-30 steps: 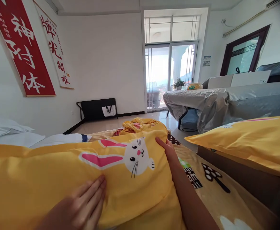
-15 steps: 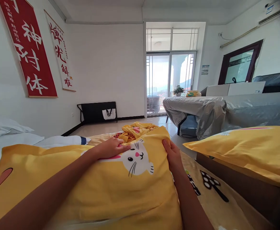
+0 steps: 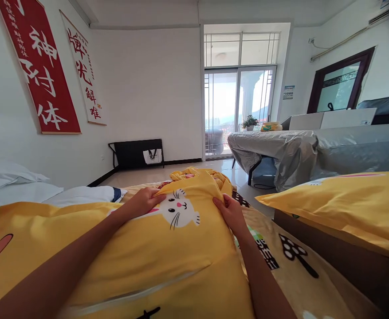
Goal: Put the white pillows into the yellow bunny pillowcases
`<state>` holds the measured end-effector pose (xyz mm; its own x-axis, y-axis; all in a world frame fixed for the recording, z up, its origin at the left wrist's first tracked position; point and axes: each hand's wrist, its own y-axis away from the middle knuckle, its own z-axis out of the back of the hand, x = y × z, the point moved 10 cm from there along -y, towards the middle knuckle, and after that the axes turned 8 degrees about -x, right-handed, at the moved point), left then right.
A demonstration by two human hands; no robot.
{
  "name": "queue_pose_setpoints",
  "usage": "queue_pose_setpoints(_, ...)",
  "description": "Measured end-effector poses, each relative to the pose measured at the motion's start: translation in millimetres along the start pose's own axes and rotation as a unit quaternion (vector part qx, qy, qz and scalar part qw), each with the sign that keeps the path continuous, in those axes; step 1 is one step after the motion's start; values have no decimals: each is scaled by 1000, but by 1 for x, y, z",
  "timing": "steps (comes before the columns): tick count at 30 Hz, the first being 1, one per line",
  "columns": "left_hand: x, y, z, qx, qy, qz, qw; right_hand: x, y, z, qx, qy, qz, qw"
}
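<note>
Both pinching the far end of the yellow pillow [image 3: 131, 248]: left hand [image 3: 146, 200] at 10 o'clock of the rabbit print [image 3: 177, 210], right hand [image 3: 229, 212] at 3 o'clock. Pillow lying across the patterned blanket [image 3: 290, 261]. Probably squaring the case's corners; next, likely an even tug outward.

The yellow pillow [image 3: 121, 252] lies flat on the bed, long and plump, and it fills most of the lower part of the view. Its cover is bright yellow cotton with a printed white rabbit face [image 3: 177, 212] that has pink ears, a pink nose and black whiskers. The far end of the cover is pulled up into a small peak, with soft folds there. A zip line runs along the near edge.
</note>
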<state>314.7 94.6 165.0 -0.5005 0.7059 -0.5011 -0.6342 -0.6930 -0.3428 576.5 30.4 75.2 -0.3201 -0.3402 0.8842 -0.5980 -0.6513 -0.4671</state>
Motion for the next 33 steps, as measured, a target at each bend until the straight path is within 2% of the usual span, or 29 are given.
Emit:
queue_pose_setpoints(1,6,0,1,-5,12,12,1000,9,1,6,-25,55,30,998)
queue_pose_setpoints(3,16,-2,0,-7,36,33,999,43,14,19,-85,144,122,978)
queue_pose_setpoints(5,25,-6,-4,0,57,46,997,91,45,14,-77,185,241,949)
queue_pose_setpoints(6,27,-8,-7,5,65,49,997,113,67,1,-27,196,296,934)
queue_pose_setpoints(8,31,-11,-11,20,83,55,995,140,117,-37,123,234,379,887)
queue_pose_setpoints(9,33,-11,-13,30,94,57,993,146,138,-50,160,260,401,863)
queue_pose_setpoints(11,38,-13,-15,44,103,69,991,146,164,-70,176,311,424,833)
queue_pose_setpoints(14,54,-14,-11,33,51,100,993,134,168,-85,114,342,432,827)
queue_pose_setpoints(16,60,-17,-7,16,-2,93,996,128,161,-86,56,327,448,830)
queue_pose_setpoints(19,60,-19,-5,0,-73,43,996,118,143,-80,22,278,425,861)
queue_pose_setpoints(22,61,-12,-9,-16,-107,25,994,96,117,-78,65,221,311,922)
queue_pose_setpoints(24,59,-1,-11,-39,-107,22,993,81,103,-81,93,188,239,948)
queue_pose_setpoints(27,43,26,-18,-76,-138,-19,987,60,87,-88,127,164,168,964)
queue_pose_setpoints(31,4,64,-55,-8,-219,-178,959,42,77,-97,165,167,127,964)
queue_pose_setpoints(33,4,72,-62,3,-239,-203,950,38,76,-99,184,173,125,960)
